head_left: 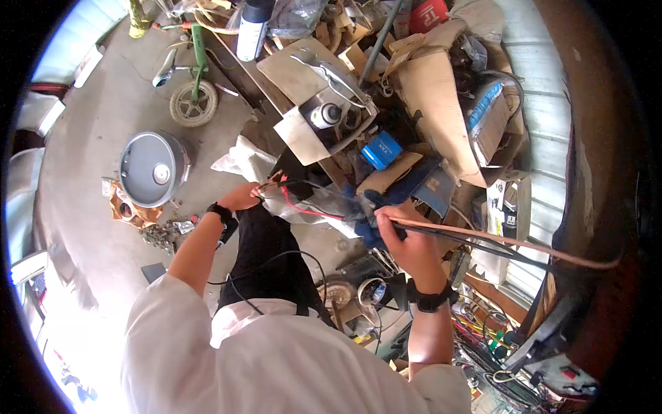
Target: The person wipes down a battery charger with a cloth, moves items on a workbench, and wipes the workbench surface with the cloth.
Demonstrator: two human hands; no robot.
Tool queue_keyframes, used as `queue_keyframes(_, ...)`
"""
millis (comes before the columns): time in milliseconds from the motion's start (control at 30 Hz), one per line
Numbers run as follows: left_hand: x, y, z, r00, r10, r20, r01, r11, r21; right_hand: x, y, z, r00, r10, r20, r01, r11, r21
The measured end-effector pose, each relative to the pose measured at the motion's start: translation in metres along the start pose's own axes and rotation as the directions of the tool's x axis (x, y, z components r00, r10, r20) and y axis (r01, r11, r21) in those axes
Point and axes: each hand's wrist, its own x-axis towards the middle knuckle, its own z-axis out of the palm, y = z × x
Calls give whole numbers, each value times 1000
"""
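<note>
Just below the blue box (381, 150), the right hand (407, 238) folds its fingers round a brown cable (483, 235) and black cables (514, 254), which run off to the box's right. Lower left of the box, the left hand (238, 198) appears to pinch a dark strand (303, 183) beside a red wire (296, 206). The step seems to be holding the cable between both hands; moving it next calls for snag-free slack.

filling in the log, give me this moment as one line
left hand: near red wire, grip unclear | right hand: closed around cables | ahead: blue box | floor: grey bucket
</note>
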Motion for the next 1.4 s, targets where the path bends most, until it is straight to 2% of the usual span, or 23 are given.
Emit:
queue_keyframes(33,-23,25,-28,995,-99,22,93,978,188,-4,-5,3,1000,-1,0,1,1000,19)
queue_keyframes(67,-44,40,-47,1000,9,25,-15,963,268,-9,-8,6,1000,1,0,-1,999,40)
queue_keyframes(167,-98,123,-105,999,12,33,-23,931,364,-25,-20,19,995,-32,-95,33,999,11)
queue_keyframes(233,-142,198,-143,963,222,-153,-160,928,337,-35,-23,26,985,-79,-153,73,996,-42)
queue_keyframes(300,-167,264,-163,848,479,-228,-429,872,236,-46,-30,31,979,-4,-205,-9,998,-66)
queue_keyframes(367,-182,322,-166,706,691,-155,-681,723,117,-59,-44,34,967,86,-241,-105,992,-67)
queue_keyframes(433,-188,360,-135,592,767,-246,-796,604,-31,-67,-52,44,949,26,-313,-52,996,-76)
queue_keyframes(533,-196,394,-97,640,765,-69,-755,610,-242,-85,-69,45,966,23,-256,-47,995,-88)
queue_keyframes(633,-210,409,-87,787,616,31,-549,722,-421,-109,-78,43,970,168,-174,-161,986,52)
queue_keyframes(667,-218,411,-81,721,680,-131,-665,626,-407,-121,-75,46,976,181,-119,-154,966,209)
queue_keyframes(733,-244,418,-84,782,599,-171,-579,597,-555,-137,-57,60,988,145,-53,-114,916,386)
queue_keyframes(867,-300,436,-91,823,554,-124,-432,470,-769,-163,-38,134,988,127,87,-146,953,265)
queue_keyframes(967,-317,442,-84,803,591,-79,-331,331,-884,-172,-33,208,998,-46,30,34,951,307)
queue_keyframes(1000,-320,445,-82,809,586,-53,-301,335,-893,-176,-41,208,993,15,118,-55,937,345)
queue_keyframes(1033,-321,446,-80,820,567,-81,-333,357,-873,-180,-50,206,977,69,203,-142,919,369)
queue_keyframes(1067,-319,443,-77,824,556,-111,-370,379,-848,-188,-40,230,998,-59,-14,61,979,197)
queue_keyframes(1133,-313,437,-74,839,509,-192,-444,435,-783,-192,-33,215,976,122,180,-175,933,316)
queue_keyframes(1200,-309,430,-72,852,458,-254,-508,607,-611,-213,-8,210,981,189,-33,-158,894,418)
queue_keyframes(1233,-304,423,-68,846,446,-291,-522,589,-617,-221,-5,193,970,208,-123,-150,918,366)
queue_keyframes(1267,-303,417,-70,831,485,-273,-554,680,-481,-225,-9,166,951,221,-214,-148,939,310)
queue_keyframes(1300,-301,410,-65,808,503,-308,-590,704,-396,-227,-31,124,940,312,-140,-236,887,397)
queue_keyframes(1367,-298,397,-59,724,626,-291,-689,674,-266,-225,-65,73,910,281,-306,-158,915,371)
queue_keyframes(1400,-299,389,-54,751,605,-266,-660,700,-273,-219,-82,55,907,264,-327,-103,893,438)
